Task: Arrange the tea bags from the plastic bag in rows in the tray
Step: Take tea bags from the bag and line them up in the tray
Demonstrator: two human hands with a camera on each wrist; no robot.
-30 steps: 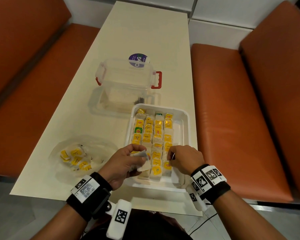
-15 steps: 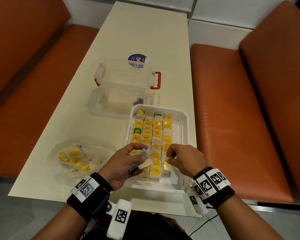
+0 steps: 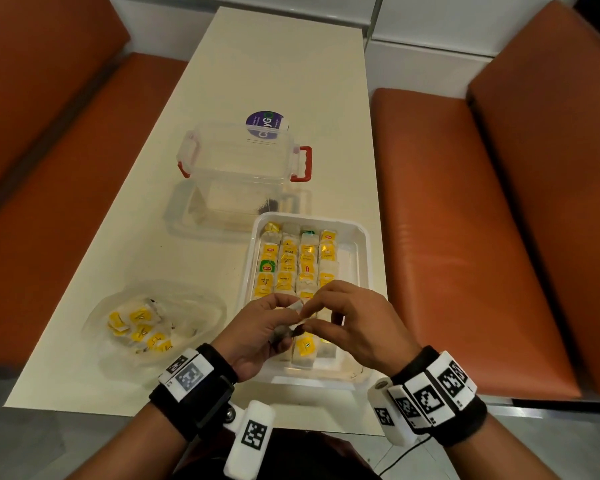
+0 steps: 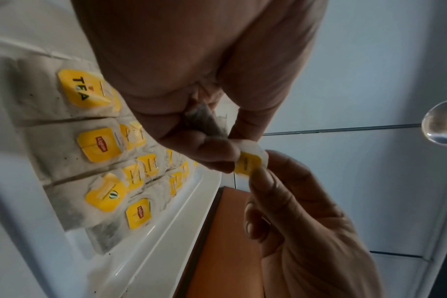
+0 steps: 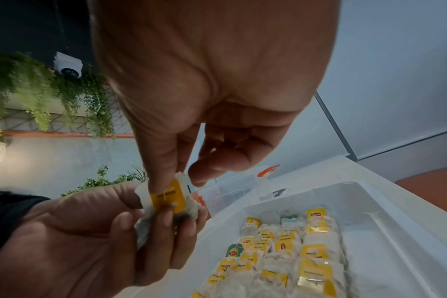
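From the head view both hands meet above the white tray (image 3: 361, 258) of rowed tea bags on the worktop (image 3: 284, 64), the plastic bag (image 3: 160, 320) lying left, while the wrist views show the left hand (image 4: 191, 80) grasping a tea bag (image 5: 171, 201) and the right hand (image 5: 217, 80) pinching its yellow tag.

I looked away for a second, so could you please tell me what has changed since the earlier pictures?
The right hand rose off the rows in the tray and now pinches the tea bag held by the left hand, above the tray. Plastic bag and clear container stayed put.
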